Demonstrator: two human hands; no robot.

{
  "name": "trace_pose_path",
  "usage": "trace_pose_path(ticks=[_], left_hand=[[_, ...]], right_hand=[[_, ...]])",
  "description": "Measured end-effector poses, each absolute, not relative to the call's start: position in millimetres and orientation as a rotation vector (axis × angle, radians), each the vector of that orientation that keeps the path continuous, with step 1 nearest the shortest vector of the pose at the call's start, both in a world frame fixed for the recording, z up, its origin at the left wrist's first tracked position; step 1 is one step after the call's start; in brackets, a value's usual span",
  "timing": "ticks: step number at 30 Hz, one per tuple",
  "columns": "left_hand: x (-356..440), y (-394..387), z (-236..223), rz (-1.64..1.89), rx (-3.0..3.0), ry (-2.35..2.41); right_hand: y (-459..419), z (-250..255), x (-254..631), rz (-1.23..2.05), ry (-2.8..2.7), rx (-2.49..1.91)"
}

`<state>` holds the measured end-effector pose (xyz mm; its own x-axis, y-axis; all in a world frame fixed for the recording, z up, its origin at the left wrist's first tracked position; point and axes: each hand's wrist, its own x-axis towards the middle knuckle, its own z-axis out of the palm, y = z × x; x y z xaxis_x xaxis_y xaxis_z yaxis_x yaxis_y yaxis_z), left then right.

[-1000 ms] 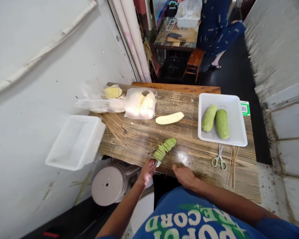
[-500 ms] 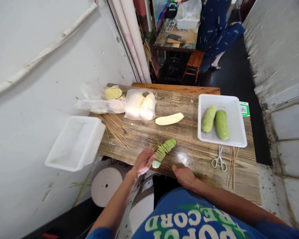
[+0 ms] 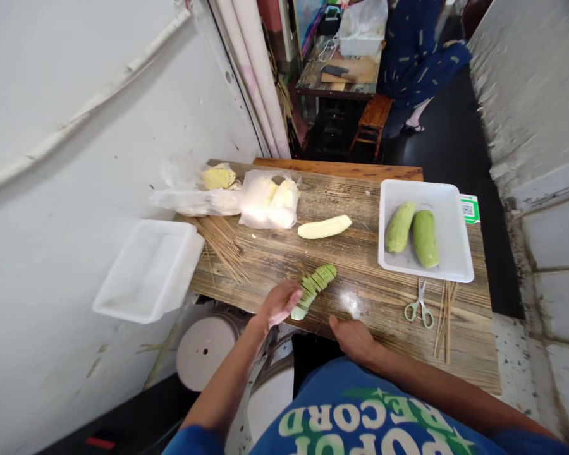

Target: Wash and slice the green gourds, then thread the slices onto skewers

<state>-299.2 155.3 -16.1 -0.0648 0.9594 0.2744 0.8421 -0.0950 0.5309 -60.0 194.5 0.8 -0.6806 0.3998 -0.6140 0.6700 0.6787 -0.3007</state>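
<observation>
A green zucchini piece [image 3: 318, 283], cut crosswise into many slices that stay in a row, lies slanted near the table's front edge. My left hand [image 3: 281, 302] grips its near left side, fingertips against the slices. To the right of the zucchini's near end, my right hand [image 3: 353, 338] is closed at the table edge; whatever its fingers hold is hidden. Beyond the sliced piece lies a pale zucchini half [image 3: 325, 227], cut face up.
On the wooden table [image 3: 360, 253], a white tray [image 3: 455, 253] holds two whole zucchinis [image 3: 425, 239]. Scissors [image 3: 420, 306] and bamboo skewers [image 3: 446, 322] lie to the right. More skewers [image 3: 222, 246], plastic bags [image 3: 270, 199] and a white bin [image 3: 146, 272] are left. A person [image 3: 417, 63] sits beyond.
The view has shifted slightly, moving everything a little to the right. Both hands and the sliced zucchini keep nearly the same places on the table.
</observation>
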Motion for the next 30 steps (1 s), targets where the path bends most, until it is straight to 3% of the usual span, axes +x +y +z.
trace_pose_path(ticks=[4, 12, 30], left_hand=[[-296, 117, -19, 1.267, 1.779, 2.297], [-271, 71, -96, 0.696, 2.130, 1.928], [-275, 74, -109, 0.709, 2.089, 1.806]], right_hand=[[195, 3, -58, -0.724, 2.363, 0.824], [195, 1, -61, -0.731, 2.378, 0.775], [197, 3, -64, -0.754, 2.382, 0.774]])
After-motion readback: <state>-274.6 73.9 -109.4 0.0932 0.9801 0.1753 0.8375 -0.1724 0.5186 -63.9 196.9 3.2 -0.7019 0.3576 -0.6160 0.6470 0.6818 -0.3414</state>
